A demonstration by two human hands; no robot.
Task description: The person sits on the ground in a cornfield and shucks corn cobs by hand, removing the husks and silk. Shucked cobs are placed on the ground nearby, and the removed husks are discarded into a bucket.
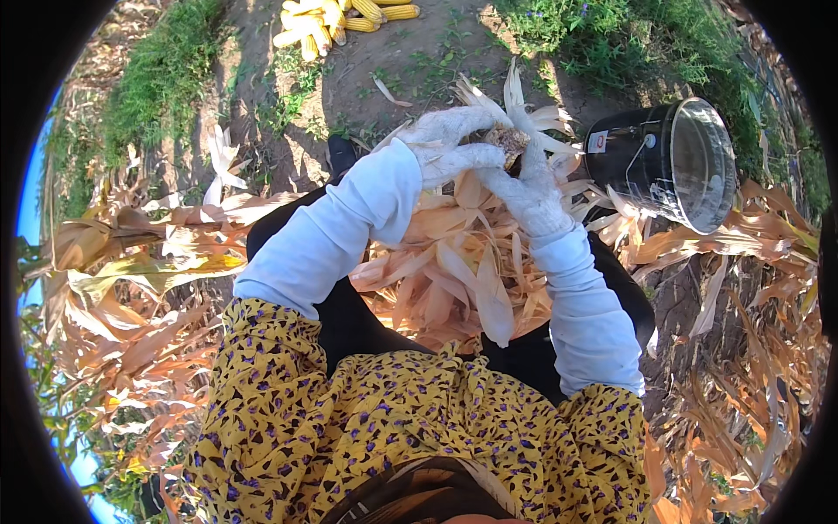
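Observation:
Both my hands wear white fabric gloves and meet over a heap of dry corn husks [458, 275] between my legs. Between them is a small, brownish ear of corn [508, 139], its surface rough and dark in places. My left hand [452, 141] grips the ear from the left, fingers curled over it. From the right, my right hand [533, 187] closes around its other side, with the fingers partly hidden. Pale, dry husk leaves [514, 95] fan out just beyond the hands; whether they are still joined to the ear, I cannot tell.
A pile of husked yellow corn ears [321, 23] lies on the soil ahead. To the right, a black bucket [632, 154] rests on its side, mouth facing right. Dry corn stalks [131, 236] flank me, and green weeds [163, 85] grow at the far left.

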